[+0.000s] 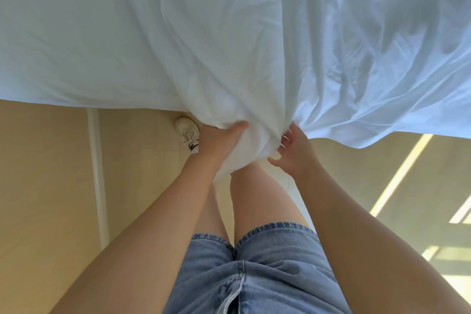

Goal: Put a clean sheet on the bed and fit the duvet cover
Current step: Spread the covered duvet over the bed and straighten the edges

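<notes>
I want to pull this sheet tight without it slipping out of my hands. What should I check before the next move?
1. Left hand grips the bunched sheet: ok.
2. Right hand has a hold: not ok; its fingers are spread and only touch the fabric.
3. Sheet lies smooth: not ok; heavy creases fan out on the right side.
4. Shoe clear of the hanging edge: cannot tell; it sits right at the edge.
5. Corners seated on the mattress: cannot tell; no corner or mattress shows.
</notes>
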Motion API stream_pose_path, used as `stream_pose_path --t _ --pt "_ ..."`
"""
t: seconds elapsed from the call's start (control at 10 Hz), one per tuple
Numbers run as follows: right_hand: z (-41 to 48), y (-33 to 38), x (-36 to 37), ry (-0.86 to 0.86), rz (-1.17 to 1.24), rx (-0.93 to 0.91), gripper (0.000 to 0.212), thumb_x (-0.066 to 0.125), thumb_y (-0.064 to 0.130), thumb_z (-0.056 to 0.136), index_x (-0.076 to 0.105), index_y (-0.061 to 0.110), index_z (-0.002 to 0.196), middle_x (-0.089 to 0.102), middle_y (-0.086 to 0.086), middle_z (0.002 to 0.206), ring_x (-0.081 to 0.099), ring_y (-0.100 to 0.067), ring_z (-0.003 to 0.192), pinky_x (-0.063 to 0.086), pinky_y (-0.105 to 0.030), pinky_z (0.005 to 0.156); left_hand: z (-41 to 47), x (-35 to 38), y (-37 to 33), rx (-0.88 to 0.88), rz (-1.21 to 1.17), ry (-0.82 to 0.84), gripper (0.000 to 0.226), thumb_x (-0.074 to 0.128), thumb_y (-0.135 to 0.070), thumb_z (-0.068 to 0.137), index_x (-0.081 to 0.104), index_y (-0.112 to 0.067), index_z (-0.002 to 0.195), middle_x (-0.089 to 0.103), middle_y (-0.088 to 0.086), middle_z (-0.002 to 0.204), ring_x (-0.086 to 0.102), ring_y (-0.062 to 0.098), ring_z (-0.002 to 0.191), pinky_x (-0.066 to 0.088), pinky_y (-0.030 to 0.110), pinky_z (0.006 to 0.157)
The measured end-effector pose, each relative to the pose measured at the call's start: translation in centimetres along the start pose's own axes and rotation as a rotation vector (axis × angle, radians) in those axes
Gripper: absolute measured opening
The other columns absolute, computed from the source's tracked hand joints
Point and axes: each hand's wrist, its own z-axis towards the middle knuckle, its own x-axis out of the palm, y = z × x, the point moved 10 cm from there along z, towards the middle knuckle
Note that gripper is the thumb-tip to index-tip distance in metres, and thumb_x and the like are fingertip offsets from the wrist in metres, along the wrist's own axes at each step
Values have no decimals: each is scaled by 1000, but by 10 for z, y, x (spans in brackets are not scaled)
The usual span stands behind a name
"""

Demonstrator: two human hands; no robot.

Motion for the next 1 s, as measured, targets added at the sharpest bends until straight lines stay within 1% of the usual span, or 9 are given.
stream_pose_path --t 0.1,0.2,0.4,0.5,0.6,0.7,0.8,0.9,1.0 --pt "4 12 0 -139 -241 -89 16 44 19 96 50 18 81 50 0 81 51 -12 70 46 -33 79 -1 5 1 19 18 -30 21 76 -32 74 56 -29 80 60 -17 81 58 11 84 41 19 70" --pt "2 28 -13 -271 -362 -246 19 52 16 92 51 10 74 52 -4 70 49 -20 67 49 -32 67 0 8 1 44 46 -44 25 76 -28 75 56 -27 90 62 -11 89 58 11 87 41 18 71" --pt "-17 53 -22 -441 -920 -578 39 37 25 96 33 12 60 48 -8 65 38 -19 59 31 -31 57 4 -3 3 32 37 -108 28 72 -26 82 55 -21 103 59 -4 100 55 13 92 39 23 78" --pt "-27 78 -61 -604 -914 -612 38 35 17 93 31 13 55 39 -2 54 32 -18 51 24 -31 48 5 -24 4 10 -14 -162 26 70 -25 83 61 -13 104 64 1 96 60 16 85 43 22 62" --pt "-33 101 -111 -769 -748 -594 32 34 13 88 36 9 57 34 -6 55 29 -23 55 22 -30 51 11 -30 -2 -5 -21 -67 14 70 -29 84 57 -27 80 59 -13 75 57 6 71 45 21 60" --pt "-11 71 -100 -592 -435 -428 24 38 21 90 43 10 69 38 -12 71 35 -24 68 29 -36 61 15 -20 0 -80 169 77 18 71 -33 83 58 -22 78 61 -7 75 57 9 72 48 27 66" --pt "8 -4 -41 -245 -215 -10 47 45 62 87 51 16 75 47 -3 73 45 -21 65 41 -32 62 10 -13 19 -244 238 210 17 72 -23 80 61 -15 90 62 2 90 58 14 80 46 28 64" --pt "12 -62 29 115 0 189 64 47 75 77 56 18 104 54 -1 93 53 -18 79 45 -31 64 3 -9 30 -293 114 199 7 66 -11 83 63 -12 89 64 5 89 61 17 79 49 27 61" --pt "15 -67 41 55 41 101 38 56 53 82 57 24 106 60 -3 98 59 -19 84 53 -31 67 -4 -5 32 -318 -132 158 9 57 -3 81 63 -7 86 64 10 88 62 26 85 52 38 82"
